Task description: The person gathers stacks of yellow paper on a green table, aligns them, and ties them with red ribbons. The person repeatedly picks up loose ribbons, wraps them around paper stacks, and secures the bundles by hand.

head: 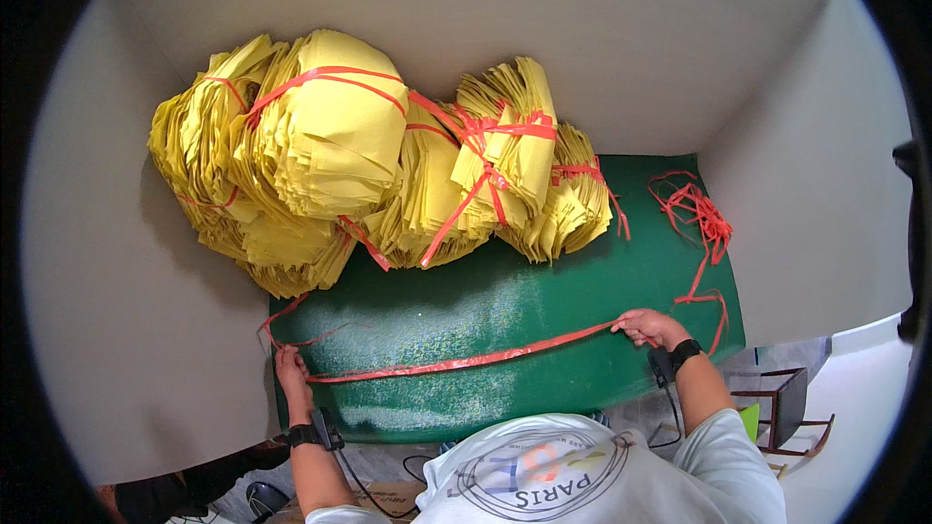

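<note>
My left hand (293, 367) and my right hand (644, 326) are wide apart over a green tabletop (568, 364). Between them a red plastic strap (466, 362) runs nearly straight, an end gripped in each hand's fingers. A loose tail of red strap curls beyond my left hand, near the table's left edge. Farther back, several bundles of yellow sheets (342, 138) are heaped from the left to the middle, tied with red straps. The smaller bundles (510, 153) on the right of the heap have knotted straps with hanging ends.
A tangle of loose red strap (695, 211) lies at the table's right rear, with a strand trailing forward. Pale grey panels (510, 7) enclose the back and both sides. A dark chair (786, 407) stands on the floor at the right, and a cardboard box (378, 498) lies below.
</note>
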